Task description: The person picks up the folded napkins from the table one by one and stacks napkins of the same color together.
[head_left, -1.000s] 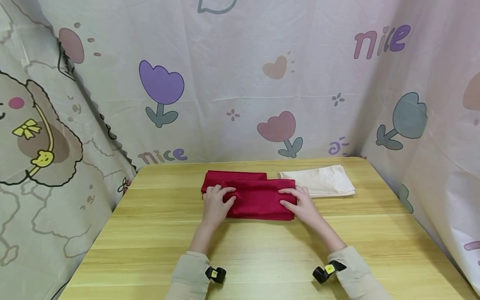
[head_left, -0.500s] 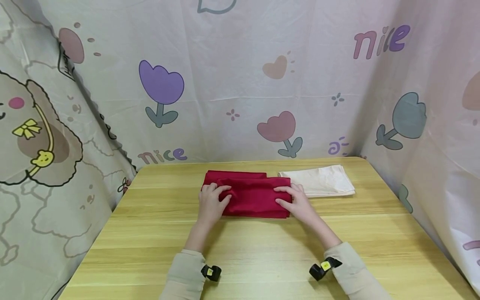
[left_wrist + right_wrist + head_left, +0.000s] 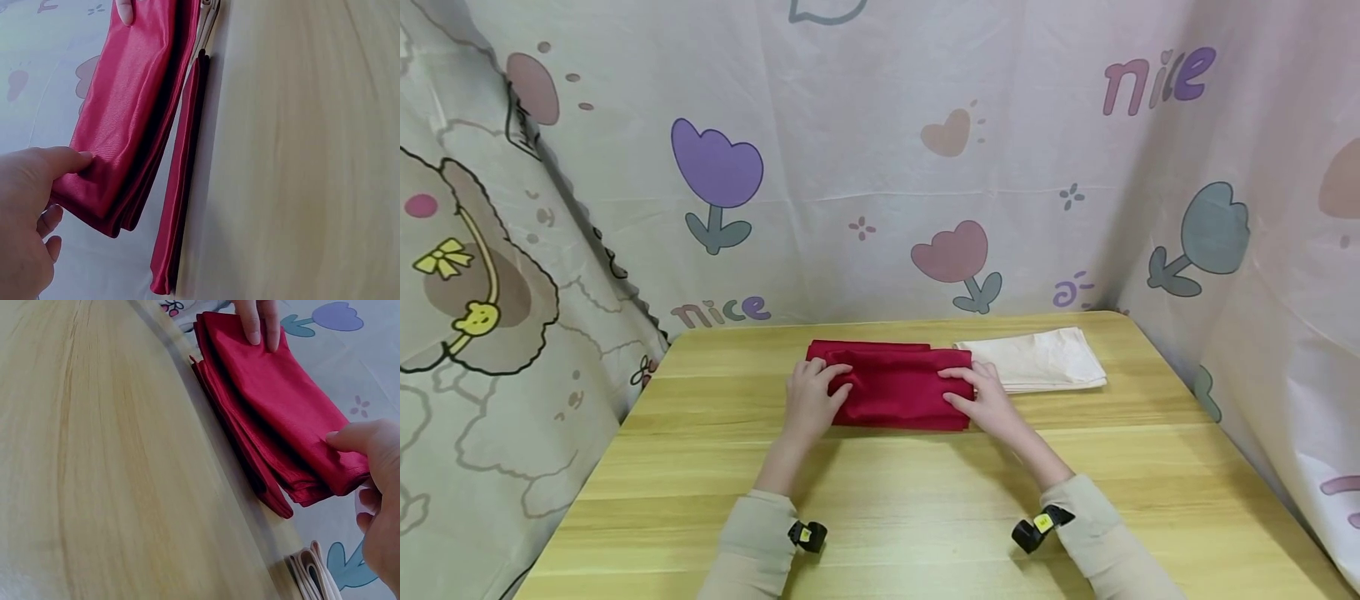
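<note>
A folded red cloth [image 3: 898, 387] with a satin sheen is held between both hands, lifted above the table. My left hand [image 3: 811, 400] pinches its left end, thumb on top and the other fingers beneath, as the left wrist view shows. At the opposite end my right hand [image 3: 988, 398] pinches it the same way, the thumb [image 3: 350, 439] pressing the upper face. Behind and below lies a second folded red cloth [image 3: 872, 345], flat on the table and partly covered by the held one. In the left wrist view a gap separates this lower cloth [image 3: 178, 187] from the held one.
A folded cream cloth [image 3: 1037, 358] lies on the wooden table [image 3: 895, 517] at the back right, close to the right hand. A patterned curtain [image 3: 850, 108] hangs behind the table and along both sides. Each sleeve cuff carries a small black camera.
Both hands have moved left and slightly back, carrying the held red cloth with them. It now covers more of the red cloth behind it. The cream cloth stays in place.
</note>
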The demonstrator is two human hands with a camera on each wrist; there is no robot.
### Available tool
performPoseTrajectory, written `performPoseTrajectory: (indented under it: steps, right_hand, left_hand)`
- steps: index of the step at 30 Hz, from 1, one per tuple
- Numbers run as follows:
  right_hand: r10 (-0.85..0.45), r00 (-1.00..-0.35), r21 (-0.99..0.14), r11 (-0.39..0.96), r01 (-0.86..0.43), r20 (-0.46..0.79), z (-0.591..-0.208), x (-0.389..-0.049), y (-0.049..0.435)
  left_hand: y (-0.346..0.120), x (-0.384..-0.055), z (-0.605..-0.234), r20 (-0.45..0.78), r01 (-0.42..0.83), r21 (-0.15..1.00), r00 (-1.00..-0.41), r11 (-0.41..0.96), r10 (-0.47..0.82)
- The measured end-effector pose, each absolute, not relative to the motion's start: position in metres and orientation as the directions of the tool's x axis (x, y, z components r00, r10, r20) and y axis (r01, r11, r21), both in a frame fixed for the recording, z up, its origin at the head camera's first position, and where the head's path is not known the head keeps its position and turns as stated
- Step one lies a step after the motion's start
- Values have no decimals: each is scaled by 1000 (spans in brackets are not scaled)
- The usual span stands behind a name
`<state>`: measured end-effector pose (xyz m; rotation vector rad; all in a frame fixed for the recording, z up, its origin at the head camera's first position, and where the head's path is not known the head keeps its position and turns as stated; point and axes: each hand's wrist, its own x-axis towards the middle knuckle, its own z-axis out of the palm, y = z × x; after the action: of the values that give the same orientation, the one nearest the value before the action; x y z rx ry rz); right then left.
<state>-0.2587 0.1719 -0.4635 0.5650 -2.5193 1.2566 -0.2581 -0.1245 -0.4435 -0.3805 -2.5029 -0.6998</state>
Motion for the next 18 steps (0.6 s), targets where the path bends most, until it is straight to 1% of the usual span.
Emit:
performPoseTrajectory:
  steps: [4, 11, 18]
  right_hand:
    - [-233, -884, -700, 543, -464, 405, -462, -259, 169]
    - [-250, -879, -685, 554, -473, 405, -461, -261, 165]
    - [-262, -862, -671, 544, -503, 433, -460, -263, 161]
  left_hand:
    - [-128, -261, -442, 551, 410, 369, -819, 834, 159]
    - [-134, -263, -440, 535, 416, 347, -824, 841, 186]
    - [-140, -267, -439, 563, 449, 290, -794, 845, 228]
